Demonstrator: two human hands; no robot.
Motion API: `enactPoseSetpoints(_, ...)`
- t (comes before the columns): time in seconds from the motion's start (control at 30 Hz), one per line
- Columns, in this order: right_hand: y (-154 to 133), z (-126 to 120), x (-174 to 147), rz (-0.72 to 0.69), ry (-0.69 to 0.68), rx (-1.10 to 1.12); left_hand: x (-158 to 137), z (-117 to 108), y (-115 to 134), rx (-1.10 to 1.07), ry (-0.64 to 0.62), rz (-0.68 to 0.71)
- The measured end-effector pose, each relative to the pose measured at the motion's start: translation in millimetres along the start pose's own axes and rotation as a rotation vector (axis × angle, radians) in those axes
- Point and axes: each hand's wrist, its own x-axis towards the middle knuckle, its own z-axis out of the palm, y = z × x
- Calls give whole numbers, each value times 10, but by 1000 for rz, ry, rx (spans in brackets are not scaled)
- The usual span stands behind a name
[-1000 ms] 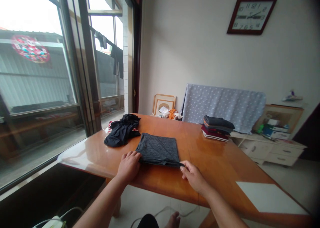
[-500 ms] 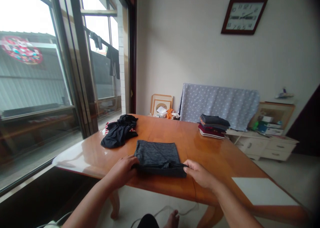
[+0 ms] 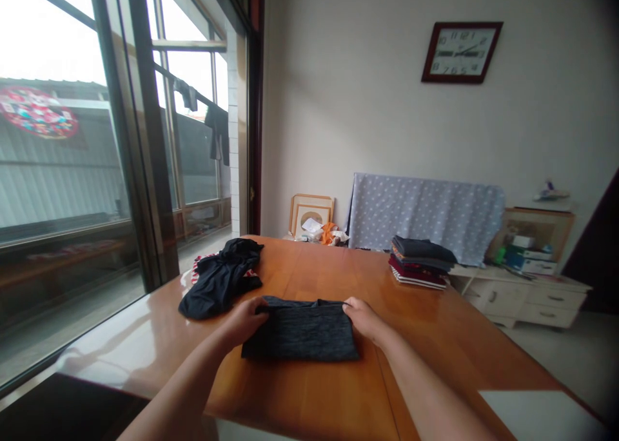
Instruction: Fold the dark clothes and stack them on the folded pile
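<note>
A dark grey heathered garment (image 3: 302,334), folded into a flat rectangle, lies on the wooden table (image 3: 300,389) in front of me. My left hand (image 3: 249,318) pinches its far left corner between thumb and fingers. At the far right corner, my right hand (image 3: 362,318) grips the cloth the same way. The far edge, between both hands, looks slightly raised and creased. What kind of garment it is, the folds do not show.
Crumpled black clothing (image 3: 222,276) with red-and-white patches lies at the table's left. A folded clothes stack (image 3: 420,264) stands far right. A white sheet (image 3: 536,412) rests near the right edge. Beyond are a white cabinet (image 3: 541,299) and a window (image 3: 53,170).
Both hands have carried the garment's near edge away from me onto its far edge, folding it into a narrower rectangle. The camera view has also shifted.
</note>
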Motion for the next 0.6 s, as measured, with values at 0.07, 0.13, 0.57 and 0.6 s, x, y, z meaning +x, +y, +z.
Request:
enactPoseSetpoints(0.07, 79, 44, 128, 25, 32, -81, 118, 27, -19, 25, 15, -8)
enactPoseSetpoints(0.13, 153, 84, 213, 50, 53, -135, 197, 62, -29, 50, 35, -30)
enactPoseSetpoints(0.57, 301, 131, 184, 61, 82, -353, 289, 56, -60, -89, -24, -72)
enactPoseSetpoints(0.6, 303, 130, 188, 53, 89, -345, 324, 63, -40, -93, 2, -61)
